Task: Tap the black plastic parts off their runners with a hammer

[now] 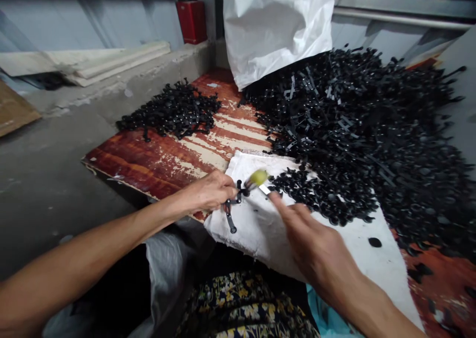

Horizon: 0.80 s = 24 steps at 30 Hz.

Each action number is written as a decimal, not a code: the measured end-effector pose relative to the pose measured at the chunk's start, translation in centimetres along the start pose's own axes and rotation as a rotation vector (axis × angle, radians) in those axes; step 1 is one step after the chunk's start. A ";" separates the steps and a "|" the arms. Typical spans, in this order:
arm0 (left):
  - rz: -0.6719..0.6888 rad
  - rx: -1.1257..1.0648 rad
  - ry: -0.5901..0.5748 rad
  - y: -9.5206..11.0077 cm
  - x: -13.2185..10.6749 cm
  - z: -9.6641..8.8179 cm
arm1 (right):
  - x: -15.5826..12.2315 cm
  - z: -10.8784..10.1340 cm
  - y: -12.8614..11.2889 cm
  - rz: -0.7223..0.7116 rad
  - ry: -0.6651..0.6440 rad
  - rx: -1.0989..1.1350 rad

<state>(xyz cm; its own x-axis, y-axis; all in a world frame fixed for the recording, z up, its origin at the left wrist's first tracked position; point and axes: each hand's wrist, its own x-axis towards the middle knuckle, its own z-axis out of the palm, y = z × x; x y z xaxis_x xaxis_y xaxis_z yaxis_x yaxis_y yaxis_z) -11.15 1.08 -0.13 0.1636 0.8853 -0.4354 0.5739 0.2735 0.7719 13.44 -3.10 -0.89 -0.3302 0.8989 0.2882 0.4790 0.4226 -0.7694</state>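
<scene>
My left hand (208,191) grips a black moulded plastic piece (232,204), a branched strip that hangs over a white cloth (253,234). Just beyond it is a small tool (258,178) with a yellow-green handle and a short metal blade. My right hand (312,243) is blurred, its fingertips reaching the blade, and I cannot tell whether it holds the tool. A cluster of black plastic pieces (320,194) lies on the cloth next to those fingertips.
A large heap of black plastic pieces (357,124) and a smaller heap (171,110) lie on a peeling red-painted wooden board (159,159). A white sack (275,30) stands behind them. Concrete floor (63,179) lies to the left, and my floral-patterned lap (241,303) is below.
</scene>
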 end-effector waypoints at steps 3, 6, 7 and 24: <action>-0.008 0.006 -0.006 0.4 -0.4 -0.1 | 0.7 0.0 -0.2 -0.075 -0.039 -0.086; 0.033 0.014 -0.062 1.2 -0.7 0.2 | 2.0 0.4 -0.4 -0.032 0.044 -0.032; 0.090 0.027 -0.094 1.6 -0.8 0.4 | 2.5 0.7 -0.5 0.037 0.035 0.042; 0.011 -0.900 -0.102 2.4 -1.6 4.1 | 4.4 1.9 -1.6 0.516 0.034 0.757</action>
<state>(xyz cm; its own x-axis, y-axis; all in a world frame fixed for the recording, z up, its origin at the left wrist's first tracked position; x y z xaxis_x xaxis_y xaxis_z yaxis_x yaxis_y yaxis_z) -6.74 -1.20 0.58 0.2604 0.8637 -0.4315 -0.2652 0.4937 0.8282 9.68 -0.01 0.53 -0.1931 0.9631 -0.1877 -0.1044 -0.2104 -0.9720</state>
